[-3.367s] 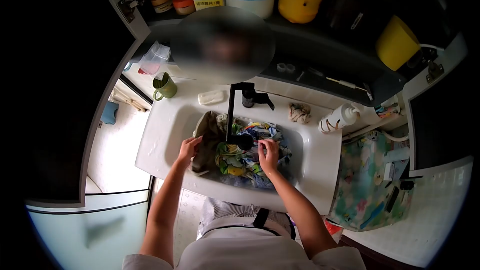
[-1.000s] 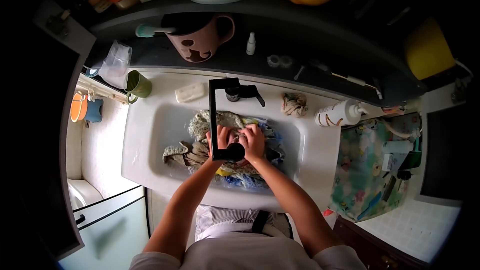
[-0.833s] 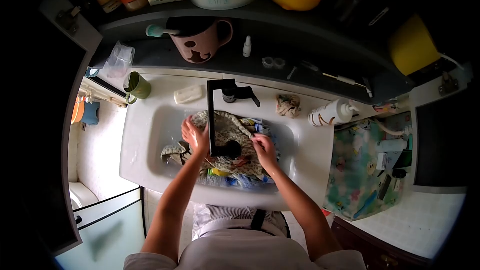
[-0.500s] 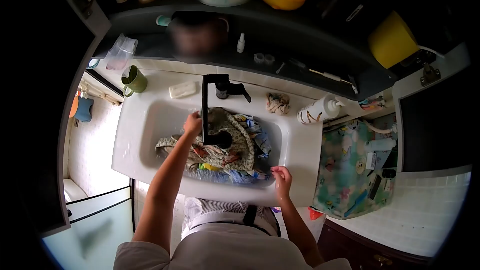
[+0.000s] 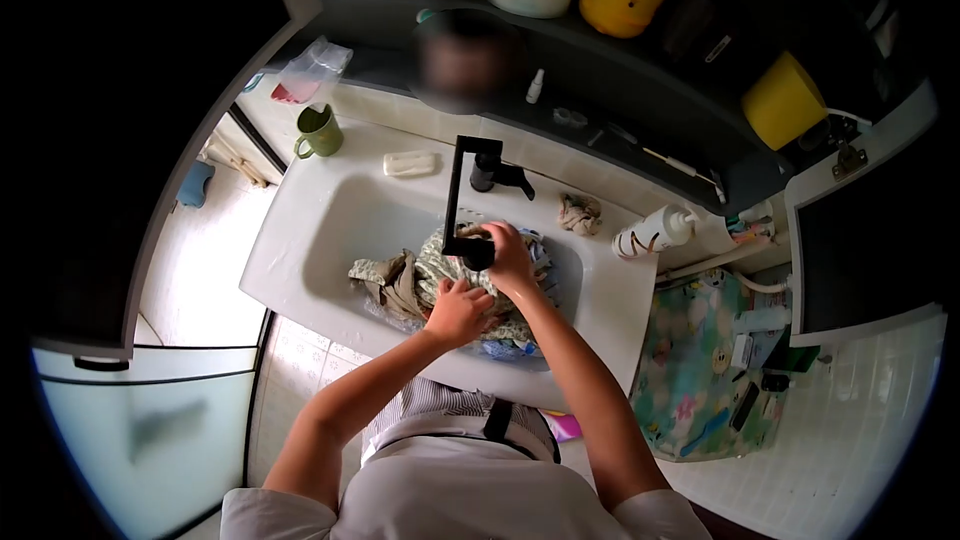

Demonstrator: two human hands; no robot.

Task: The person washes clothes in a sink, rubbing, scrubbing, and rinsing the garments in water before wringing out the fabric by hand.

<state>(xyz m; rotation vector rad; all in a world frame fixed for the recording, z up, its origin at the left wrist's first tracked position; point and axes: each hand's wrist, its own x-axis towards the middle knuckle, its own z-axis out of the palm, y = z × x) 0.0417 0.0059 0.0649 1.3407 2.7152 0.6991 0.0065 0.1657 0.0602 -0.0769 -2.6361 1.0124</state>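
Observation:
A wet patterned garment [image 5: 432, 262] lies bunched with other laundry in the white sink [image 5: 335, 240], which holds water. My left hand [image 5: 462, 314] is on the front of the garment, its bent fingers gripping the cloth. On the right side of the pile, close beside the spout of the black tap [image 5: 459, 190], my right hand [image 5: 511, 260] curls round the cloth; the spout hides part of its fingers. Blue patterned cloth [image 5: 508, 349] shows beneath the garment.
On the sink's back ledge are a green mug [image 5: 319, 132], a soap bar [image 5: 410, 164], a crumpled cloth [image 5: 579, 213] and a white pump bottle [image 5: 655, 231]. A dark shelf [image 5: 620, 155] runs above, with open cabinet doors at both sides.
My right hand has come from the sink's front right rim onto the laundry by the tap. My left hand has moved nearer, to the pile's front. The view has turned.

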